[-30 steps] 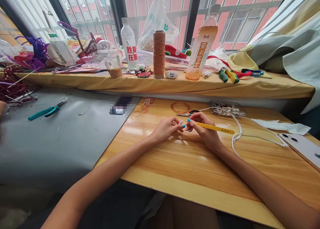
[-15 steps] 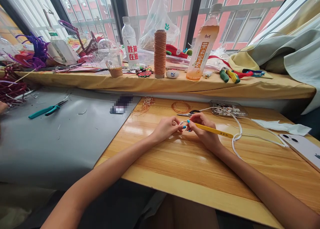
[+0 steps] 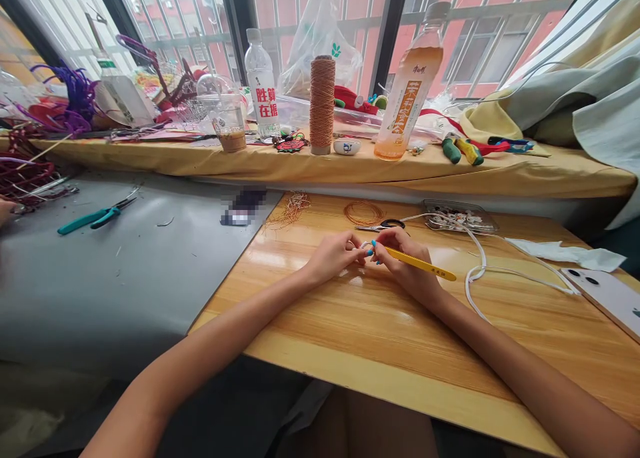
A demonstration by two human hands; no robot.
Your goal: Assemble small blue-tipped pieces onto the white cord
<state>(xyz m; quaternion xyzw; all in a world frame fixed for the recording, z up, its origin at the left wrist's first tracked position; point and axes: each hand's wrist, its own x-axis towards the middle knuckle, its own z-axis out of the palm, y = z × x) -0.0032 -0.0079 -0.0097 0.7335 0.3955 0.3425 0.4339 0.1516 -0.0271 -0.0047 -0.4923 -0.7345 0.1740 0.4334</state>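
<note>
My left hand is closed, thumb and fingers pinching a small loop of white cord. Right beside it, my right hand grips a slim yellow pair of tweezers, whose lettered end sticks out to the right. The working tip of the tweezers is hidden among the fingers. Both hands meet just above the wooden board, fingertips almost touching. Just behind them lie black-handled scissors and a coil of orange cord.
A clear box of small beads stands behind my right hand, with white cord looping before it. At the right lies a phone. Teal pliers rest on the grey mat. Bottles and a thread spool line the ledge. Another person's hand shows at far left.
My right hand has shifted slightly left, and the yellow tweezers' rear end has moved left and a little down. More of the white loop shows between my hands.
</note>
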